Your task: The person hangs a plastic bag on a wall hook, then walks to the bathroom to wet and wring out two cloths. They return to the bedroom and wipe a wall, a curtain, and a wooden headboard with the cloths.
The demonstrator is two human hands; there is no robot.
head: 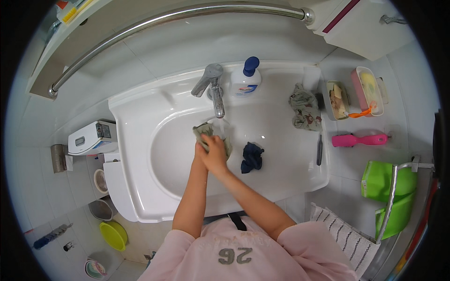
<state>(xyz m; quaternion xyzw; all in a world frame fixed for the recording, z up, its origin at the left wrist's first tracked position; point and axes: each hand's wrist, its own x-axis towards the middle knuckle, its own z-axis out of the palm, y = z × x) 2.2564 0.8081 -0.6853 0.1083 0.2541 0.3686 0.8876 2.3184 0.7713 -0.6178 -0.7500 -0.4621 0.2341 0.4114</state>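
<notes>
A grey-green cloth (203, 129) is gathered between my hands over the basin of a white sink (168, 147). My right hand (215, 154) presses on the cloth from above, its fingers bent over my left hand (200, 151). Much of the left hand is hidden beneath the right hand and the cloth. Just beyond them, a thin stream of water (221, 127) runs from the chrome faucet (218, 105) onto the cloth. To the right of my hands, a crumpled dark blue cloth (252, 158) lies on the white sink surface.
Behind the sink stand a white pump bottle (245, 82) and a chrome rail (211, 8). A crumpled patterned cloth (305, 107) and a dark slim tool (319, 150) lie on the right ledge. A pink brush (360, 139) hangs beyond; a white toilet (119, 189) is left.
</notes>
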